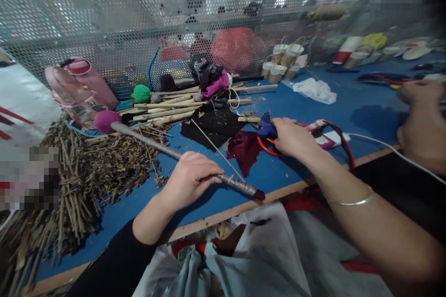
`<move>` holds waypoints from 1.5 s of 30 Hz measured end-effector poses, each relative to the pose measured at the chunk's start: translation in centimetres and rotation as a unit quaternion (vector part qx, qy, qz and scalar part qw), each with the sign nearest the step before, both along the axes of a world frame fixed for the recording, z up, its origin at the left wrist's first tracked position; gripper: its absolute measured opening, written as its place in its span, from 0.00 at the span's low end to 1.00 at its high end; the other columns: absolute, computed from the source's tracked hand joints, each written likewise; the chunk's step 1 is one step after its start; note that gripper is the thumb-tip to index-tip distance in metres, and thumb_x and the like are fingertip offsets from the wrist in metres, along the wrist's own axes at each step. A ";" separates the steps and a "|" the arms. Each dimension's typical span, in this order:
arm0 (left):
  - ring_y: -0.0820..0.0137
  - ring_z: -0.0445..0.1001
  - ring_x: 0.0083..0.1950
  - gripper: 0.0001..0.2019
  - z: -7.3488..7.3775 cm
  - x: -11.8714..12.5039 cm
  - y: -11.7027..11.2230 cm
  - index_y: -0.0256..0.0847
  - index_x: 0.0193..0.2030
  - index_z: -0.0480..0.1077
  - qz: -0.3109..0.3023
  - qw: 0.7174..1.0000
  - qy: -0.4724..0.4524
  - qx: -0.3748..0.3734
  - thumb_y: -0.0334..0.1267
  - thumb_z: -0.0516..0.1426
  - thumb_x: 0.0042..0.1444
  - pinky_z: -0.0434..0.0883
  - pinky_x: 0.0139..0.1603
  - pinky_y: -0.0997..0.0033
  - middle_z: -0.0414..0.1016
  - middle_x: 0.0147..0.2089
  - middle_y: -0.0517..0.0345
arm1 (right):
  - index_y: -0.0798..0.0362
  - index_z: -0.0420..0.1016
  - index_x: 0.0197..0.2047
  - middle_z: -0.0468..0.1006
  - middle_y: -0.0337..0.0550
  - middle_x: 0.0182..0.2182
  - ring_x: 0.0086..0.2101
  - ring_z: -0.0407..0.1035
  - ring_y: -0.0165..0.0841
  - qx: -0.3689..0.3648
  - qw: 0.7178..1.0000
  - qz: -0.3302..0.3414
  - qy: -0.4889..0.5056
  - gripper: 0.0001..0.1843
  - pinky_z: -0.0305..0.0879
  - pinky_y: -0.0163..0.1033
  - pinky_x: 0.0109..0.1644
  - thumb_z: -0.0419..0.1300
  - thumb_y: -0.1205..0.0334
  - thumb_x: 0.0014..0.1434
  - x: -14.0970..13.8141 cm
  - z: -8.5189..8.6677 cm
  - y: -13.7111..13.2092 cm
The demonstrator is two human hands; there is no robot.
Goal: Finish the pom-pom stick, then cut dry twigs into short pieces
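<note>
My left hand (193, 171) is closed around a long stick (148, 142) wrapped in grey. A magenta ball (107, 122) caps its far left end, and its near end is dark red, close to the table's front edge. My right hand (291, 137) is closed on a blue object (266, 126) whose kind I cannot make out; the fingertips are partly hidden. A red loop (268, 145) shows just below that hand. Dark red cloth (245, 151) and black cloth (209, 125) lie between the hands, with a thin stick (216, 146) across them.
Dry twigs and leaves (114, 167) cover the table's left side. Behind lie several pale sticks (170, 110), a green ball (141, 93) and a pink bottle (92, 84). White fluff (315, 90) is farther right. Another person's hand (423, 93) is at right. Perforated mesh (139, 23) stands behind.
</note>
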State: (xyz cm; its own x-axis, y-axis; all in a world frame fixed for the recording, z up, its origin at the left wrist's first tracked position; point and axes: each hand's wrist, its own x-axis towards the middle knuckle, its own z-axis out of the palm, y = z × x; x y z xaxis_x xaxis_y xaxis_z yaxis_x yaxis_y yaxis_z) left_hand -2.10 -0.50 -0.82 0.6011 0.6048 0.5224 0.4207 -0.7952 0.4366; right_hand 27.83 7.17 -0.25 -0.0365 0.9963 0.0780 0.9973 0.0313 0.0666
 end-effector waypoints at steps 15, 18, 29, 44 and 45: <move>0.69 0.74 0.41 0.07 0.1 0.1 -0.1 0.41 0.40 0.72 0.008 1.000 0.010 -0.022 0.39 0.56 0.57 0.62 0.46 0.65 0.78 0.38 0.56 | 0.50 0.74 0.26 0.74 0.39 0.21 0.24 0.67 0.31 -0.081 0.855 0.225 0.461 0.15 0.64 0.35 0.26 0.57 0.49 0.56 1.0 3.9 -7.9; 0.69 0.73 0.41 0.06 0.1 0.1 -0.1 0.41 0.39 0.71 0.009 0.999 0.016 -0.026 0.39 0.57 0.57 0.62 0.46 0.65 0.78 0.38 0.57 | 0.50 0.75 0.30 0.74 0.39 0.22 0.22 0.66 0.31 -0.100 0.852 0.191 0.476 0.14 0.63 0.34 0.24 0.59 0.47 0.54 1.1 3.6 -8.7; 0.70 0.74 0.41 0.05 0.1 0.2 0.0 0.41 0.38 0.72 0.009 1.000 0.015 -0.016 0.39 0.58 0.56 0.62 0.46 0.66 0.79 0.37 0.59 | 0.48 0.74 0.23 0.71 0.37 0.18 0.19 0.63 0.28 -0.109 0.821 0.231 0.510 0.12 0.63 0.31 0.23 0.60 0.54 0.54 0.1 3.5 -9.3; 0.69 0.74 0.40 0.06 -0.1 0.2 0.0 0.41 0.38 0.72 0.010 1.000 0.014 -0.013 0.40 0.56 0.57 0.62 0.46 0.65 0.79 0.37 0.57 | 0.42 0.75 0.48 0.80 0.39 0.39 0.39 0.74 0.37 -0.134 0.815 0.244 0.508 0.15 0.71 0.40 0.46 0.58 0.55 0.57 0.0 2.8 -9.5; 0.69 0.74 0.40 0.06 -0.1 0.2 0.0 0.41 0.38 0.72 0.010 1.000 0.014 -0.013 0.40 0.56 0.57 0.62 0.46 0.65 0.79 0.37 0.57 | 0.41 0.75 0.49 0.80 0.38 0.41 0.40 0.74 0.37 -0.136 0.814 0.246 0.508 0.16 0.71 0.39 0.46 0.58 0.55 0.57 0.0 2.8 -9.6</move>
State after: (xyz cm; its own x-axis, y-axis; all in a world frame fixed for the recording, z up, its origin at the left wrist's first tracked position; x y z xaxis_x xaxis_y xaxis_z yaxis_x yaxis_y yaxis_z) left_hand -1.92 -0.53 -0.93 0.6029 0.6298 0.4898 0.4481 -0.7752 0.4453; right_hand 27.86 -2.40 2.55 -0.4905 0.8662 0.0953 0.3953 0.3186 -0.8615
